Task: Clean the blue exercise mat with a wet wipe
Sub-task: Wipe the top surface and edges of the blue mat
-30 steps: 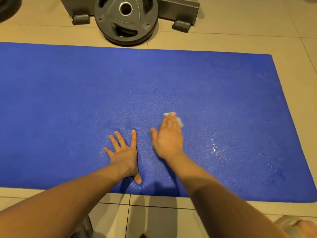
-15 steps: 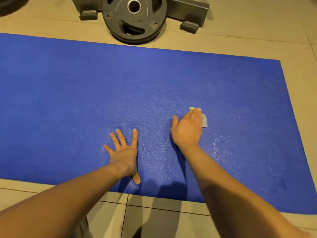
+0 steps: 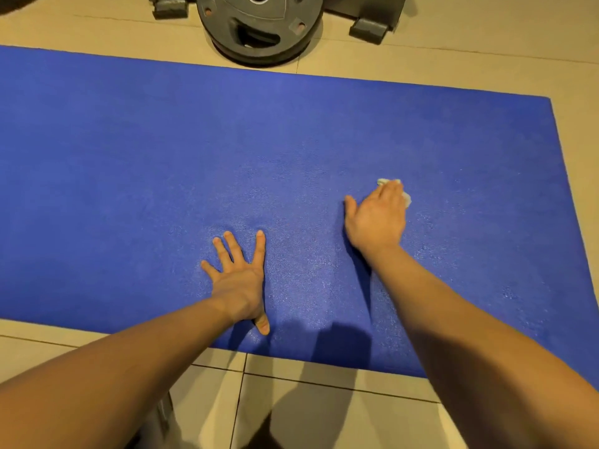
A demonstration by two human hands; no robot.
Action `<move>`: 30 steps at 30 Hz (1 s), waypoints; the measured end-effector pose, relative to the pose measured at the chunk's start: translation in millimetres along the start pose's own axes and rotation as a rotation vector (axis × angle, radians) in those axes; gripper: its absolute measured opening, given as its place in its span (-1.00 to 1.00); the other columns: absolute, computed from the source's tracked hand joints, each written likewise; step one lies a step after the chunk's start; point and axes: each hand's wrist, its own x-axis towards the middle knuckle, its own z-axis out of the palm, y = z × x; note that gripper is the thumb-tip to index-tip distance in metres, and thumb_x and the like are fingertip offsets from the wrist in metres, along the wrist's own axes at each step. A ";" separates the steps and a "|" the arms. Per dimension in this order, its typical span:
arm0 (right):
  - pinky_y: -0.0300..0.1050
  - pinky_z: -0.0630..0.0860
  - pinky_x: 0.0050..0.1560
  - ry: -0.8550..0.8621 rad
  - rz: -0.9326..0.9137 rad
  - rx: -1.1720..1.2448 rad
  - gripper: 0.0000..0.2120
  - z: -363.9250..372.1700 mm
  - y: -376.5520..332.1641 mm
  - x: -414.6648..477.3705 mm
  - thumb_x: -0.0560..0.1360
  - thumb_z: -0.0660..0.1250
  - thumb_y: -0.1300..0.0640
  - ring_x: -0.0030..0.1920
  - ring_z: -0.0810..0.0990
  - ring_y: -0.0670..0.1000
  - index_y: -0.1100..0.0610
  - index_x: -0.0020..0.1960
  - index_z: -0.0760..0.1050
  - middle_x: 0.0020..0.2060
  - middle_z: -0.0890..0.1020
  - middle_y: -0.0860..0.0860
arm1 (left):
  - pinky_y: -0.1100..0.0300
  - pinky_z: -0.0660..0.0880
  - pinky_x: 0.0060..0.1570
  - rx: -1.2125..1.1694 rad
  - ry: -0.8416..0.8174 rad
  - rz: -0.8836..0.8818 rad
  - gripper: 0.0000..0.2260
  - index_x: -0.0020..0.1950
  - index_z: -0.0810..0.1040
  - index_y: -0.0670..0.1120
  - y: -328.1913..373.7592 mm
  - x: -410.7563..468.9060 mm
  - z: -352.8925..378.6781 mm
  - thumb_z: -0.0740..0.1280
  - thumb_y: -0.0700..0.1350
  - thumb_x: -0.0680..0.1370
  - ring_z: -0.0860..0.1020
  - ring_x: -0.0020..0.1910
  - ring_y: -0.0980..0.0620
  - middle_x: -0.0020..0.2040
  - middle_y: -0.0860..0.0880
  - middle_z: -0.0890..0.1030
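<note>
Farther right of the left hand now, the right hand, grip flat, presses the wet wipe into the mat.

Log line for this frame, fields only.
left hand: flat on blue exercise mat | right hand: pressing wet wipe onto mat | weight plate: beyond far edge

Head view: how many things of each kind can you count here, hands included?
Blue exercise mat: 1
Wet wipe: 1
Hands: 2 (left hand, right hand)
Weight plate: 1
Grey metal frame: 1
Dark object cut off at top left: 1
Total: 7
</note>
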 end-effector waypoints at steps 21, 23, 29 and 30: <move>0.16 0.00 0.59 0.046 -0.096 0.120 -0.18 0.7 -29.8 -17.0 0.66 -0.03 -0.25 0.58 0.09 0.30 0.46 0.54 0.12 0.55 0.16 0.38 | -0.56 -0.06 0.43 -0.012 0.015 -0.014 0.61 0.32 -0.74 0.12 -1.3 3.9 -1.1 0.72 0.22 0.04 -0.48 0.47 -0.45 0.48 -0.37 -0.54; 0.13 -0.02 0.61 0.023 -0.296 0.182 -0.20 6.3 -68.0 -44.7 0.67 0.04 -0.22 0.60 0.06 0.29 0.45 0.56 0.07 0.56 0.11 0.37 | -0.55 -0.05 0.43 -0.009 0.008 -0.021 0.62 0.34 -0.74 0.13 -1.2 1.9 -2.7 0.73 0.22 0.03 -0.48 0.48 -0.44 0.48 -0.36 -0.55; 0.05 0.08 0.60 0.025 -0.668 0.141 -0.40 2.5 -6.4 -36.9 0.65 0.11 -0.15 0.54 0.24 0.20 0.23 0.52 0.29 0.51 0.32 0.14 | -0.52 -0.01 0.45 0.035 -0.009 -0.042 0.60 0.47 -0.63 0.12 1.5 -3.9 -9.1 0.73 0.21 0.05 -0.44 0.51 -0.44 0.50 -0.35 -0.52; 0.06 0.15 0.57 0.071 -0.586 0.135 -0.42 0.9 21.0 -26.2 0.63 0.07 -0.17 0.48 0.31 0.22 0.21 0.48 0.34 0.46 0.36 0.12 | -0.51 0.01 0.46 0.047 -0.007 -0.040 0.60 0.48 -0.62 0.11 1.3 -4.9 -9.6 0.72 0.21 0.06 -0.42 0.51 -0.44 0.51 -0.36 -0.51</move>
